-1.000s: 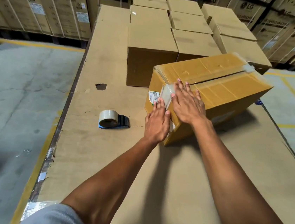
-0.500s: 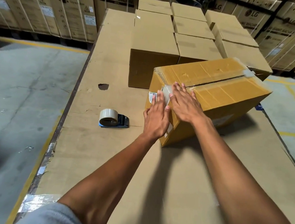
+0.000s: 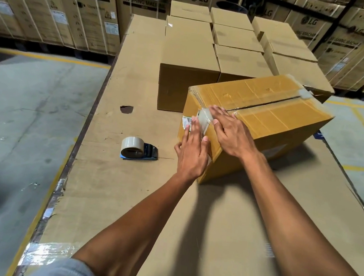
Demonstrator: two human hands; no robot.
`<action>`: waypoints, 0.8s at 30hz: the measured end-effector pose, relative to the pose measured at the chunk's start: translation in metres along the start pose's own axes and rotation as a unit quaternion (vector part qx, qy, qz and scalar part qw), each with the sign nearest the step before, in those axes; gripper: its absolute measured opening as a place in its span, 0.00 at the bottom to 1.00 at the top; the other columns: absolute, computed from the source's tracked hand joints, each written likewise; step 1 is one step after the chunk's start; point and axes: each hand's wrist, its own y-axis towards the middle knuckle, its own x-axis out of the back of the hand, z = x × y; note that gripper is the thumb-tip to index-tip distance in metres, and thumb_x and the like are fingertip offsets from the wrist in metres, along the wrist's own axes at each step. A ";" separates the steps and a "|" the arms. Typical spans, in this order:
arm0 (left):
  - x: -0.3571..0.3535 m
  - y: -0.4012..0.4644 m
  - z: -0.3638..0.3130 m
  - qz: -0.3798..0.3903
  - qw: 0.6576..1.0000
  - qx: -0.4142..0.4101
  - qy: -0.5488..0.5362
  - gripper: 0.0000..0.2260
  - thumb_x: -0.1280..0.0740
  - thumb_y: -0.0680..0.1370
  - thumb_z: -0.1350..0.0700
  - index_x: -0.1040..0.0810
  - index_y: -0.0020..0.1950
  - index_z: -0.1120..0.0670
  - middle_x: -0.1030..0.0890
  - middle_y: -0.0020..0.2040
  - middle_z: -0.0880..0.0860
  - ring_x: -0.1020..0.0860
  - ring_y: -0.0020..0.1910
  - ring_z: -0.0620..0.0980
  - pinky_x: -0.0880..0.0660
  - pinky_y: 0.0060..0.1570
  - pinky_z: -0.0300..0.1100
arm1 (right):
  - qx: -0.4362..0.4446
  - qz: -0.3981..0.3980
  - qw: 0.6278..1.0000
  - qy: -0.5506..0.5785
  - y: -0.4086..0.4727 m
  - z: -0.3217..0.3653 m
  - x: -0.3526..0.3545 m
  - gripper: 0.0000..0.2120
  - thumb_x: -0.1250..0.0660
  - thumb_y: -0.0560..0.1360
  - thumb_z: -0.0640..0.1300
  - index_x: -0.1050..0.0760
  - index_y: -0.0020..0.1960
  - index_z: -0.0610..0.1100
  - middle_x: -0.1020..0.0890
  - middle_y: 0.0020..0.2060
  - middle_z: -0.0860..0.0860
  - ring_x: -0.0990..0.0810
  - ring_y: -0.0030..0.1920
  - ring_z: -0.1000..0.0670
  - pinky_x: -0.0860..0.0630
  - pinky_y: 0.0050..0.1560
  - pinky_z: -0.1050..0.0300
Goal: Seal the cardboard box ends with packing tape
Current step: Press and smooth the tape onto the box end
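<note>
A yellow-brown cardboard box [image 3: 276,117] lies turned at an angle on the cardboard-covered table [image 3: 111,193], with clear tape along its top seam. A strip of clear tape [image 3: 204,120] folds over its near end. My left hand [image 3: 192,151] lies flat, fingers together, against that end face beside a small white label [image 3: 186,122]. My right hand [image 3: 231,132] rests flat on the top corner, fingers over the tape end. A blue tape dispenser [image 3: 137,149] with a roll of clear tape lies on the table to the left of my left hand.
Several plain sealed cartons [image 3: 189,63] stand in rows behind the box. Tall printed washing-machine cartons [image 3: 82,10] line the back wall. Grey concrete floor [image 3: 19,119] with yellow lines lies left and right of the table. A small hole [image 3: 126,109] marks the table's cardboard.
Both hands have stayed on the box's near end; my left hand has slid slightly down the end face and my right hand has shifted along the top corner over the tape.
</note>
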 end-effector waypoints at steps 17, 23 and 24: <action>0.006 -0.003 0.001 -0.007 0.995 -0.057 0.076 0.26 0.55 0.90 0.44 0.51 0.90 0.43 0.50 0.89 0.40 0.50 0.87 0.45 0.39 0.68 0.54 | -0.008 -0.108 0.994 0.005 -0.009 0.007 -0.005 0.25 0.47 0.88 0.55 0.21 0.73 0.43 0.20 0.72 0.43 0.23 0.74 0.44 0.26 0.75 0.43; 0.001 -0.022 0.030 0.030 0.995 -0.019 0.091 0.25 0.55 0.90 0.43 0.45 0.89 0.42 0.42 0.88 0.41 0.50 0.88 0.44 0.37 0.70 0.59 | -0.046 -0.149 0.988 0.005 -0.007 0.014 -0.007 0.25 0.49 0.87 0.49 0.17 0.66 0.37 0.17 0.66 0.39 0.17 0.67 0.40 0.21 0.70 0.46; 0.004 -0.019 0.030 0.024 0.995 -0.021 0.090 0.25 0.55 0.90 0.42 0.44 0.89 0.42 0.41 0.88 0.41 0.49 0.87 0.45 0.37 0.70 0.59 | -0.045 -0.153 0.987 0.001 -0.007 0.015 -0.007 0.25 0.49 0.87 0.49 0.18 0.66 0.36 0.17 0.66 0.39 0.16 0.66 0.40 0.21 0.69 0.48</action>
